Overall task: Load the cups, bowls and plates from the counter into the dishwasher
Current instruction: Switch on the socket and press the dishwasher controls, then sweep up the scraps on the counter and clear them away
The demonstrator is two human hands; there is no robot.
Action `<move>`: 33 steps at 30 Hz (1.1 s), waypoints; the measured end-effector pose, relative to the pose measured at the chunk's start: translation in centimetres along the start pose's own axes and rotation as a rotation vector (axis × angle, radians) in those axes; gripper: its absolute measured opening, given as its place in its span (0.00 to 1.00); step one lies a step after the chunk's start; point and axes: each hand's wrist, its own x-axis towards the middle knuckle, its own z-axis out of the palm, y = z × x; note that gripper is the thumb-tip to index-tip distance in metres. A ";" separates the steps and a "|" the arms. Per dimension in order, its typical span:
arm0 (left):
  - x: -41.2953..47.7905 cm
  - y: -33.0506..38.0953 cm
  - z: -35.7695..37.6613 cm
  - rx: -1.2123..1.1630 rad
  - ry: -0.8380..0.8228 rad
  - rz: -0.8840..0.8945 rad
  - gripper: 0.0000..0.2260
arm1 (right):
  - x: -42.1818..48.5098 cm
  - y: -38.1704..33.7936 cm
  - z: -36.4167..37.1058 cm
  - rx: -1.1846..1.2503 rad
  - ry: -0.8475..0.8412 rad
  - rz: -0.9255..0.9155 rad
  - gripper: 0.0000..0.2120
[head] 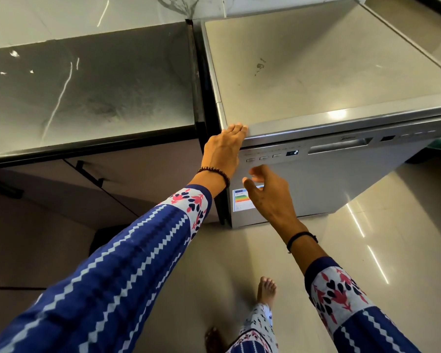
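A silver freestanding dishwasher [341, 179] stands at the right with its door closed. A lit display [292, 153] and a row of buttons sit on its control strip. My left hand [224, 151] rests flat on the top front left corner of the dishwasher, fingers together, holding nothing. My right hand [267, 194] hovers just in front of the door below the buttons, fingers spread and slightly curled, empty. The dark stone counter [87, 93] lies to the left; no cups, bowls or plates show on it.
The dishwasher's flat grey top [329, 67] bears only a smudge. A recessed door handle [341, 145] sits right of the display. An energy label [243, 200] is stuck on the door. Cabinet doors with a black handle [89, 171] lie under the counter. My bare feet [266, 291] stand on the glossy tiled floor.
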 end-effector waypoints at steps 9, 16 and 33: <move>-0.6 0.3 -0.1 -0.066 0.016 -0.009 0.25 | -0.4 0.1 -0.8 -0.026 -0.036 0.020 0.18; -4.6 -0.8 0.4 -0.120 0.114 0.228 0.21 | -0.9 -1.3 -1.6 -0.085 -0.084 -0.030 0.17; -12.5 -8.1 -12.7 -0.147 0.248 -0.166 0.15 | -3.4 -17.6 1.0 -0.081 -0.176 -0.360 0.12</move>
